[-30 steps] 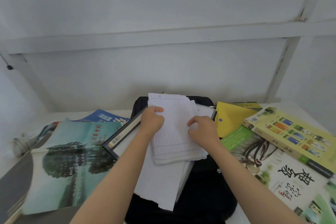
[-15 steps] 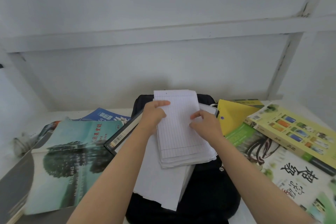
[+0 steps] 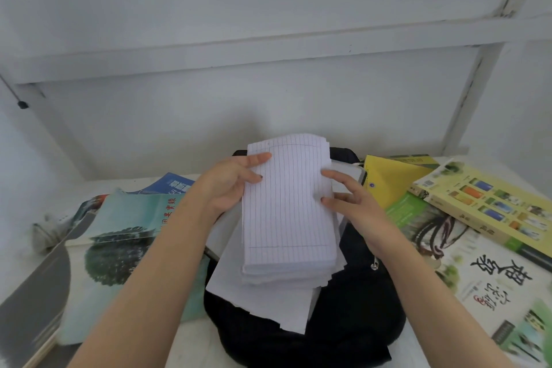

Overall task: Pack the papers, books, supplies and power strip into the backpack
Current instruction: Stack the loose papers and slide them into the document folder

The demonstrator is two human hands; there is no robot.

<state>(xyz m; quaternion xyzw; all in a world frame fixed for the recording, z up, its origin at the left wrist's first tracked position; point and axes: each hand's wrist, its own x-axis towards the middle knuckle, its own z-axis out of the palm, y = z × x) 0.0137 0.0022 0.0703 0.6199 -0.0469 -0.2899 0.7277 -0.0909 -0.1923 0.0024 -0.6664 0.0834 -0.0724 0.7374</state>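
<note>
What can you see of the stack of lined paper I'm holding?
The stack of lined paper is a thick sheaf of white sheets ruled with thin dark lines, its near edges slightly uneven. It tilts with the far end raised, above loose white sheets and the black backpack. The left hand grips its left edge; the right hand touches its right edge with straight fingers.
</note>
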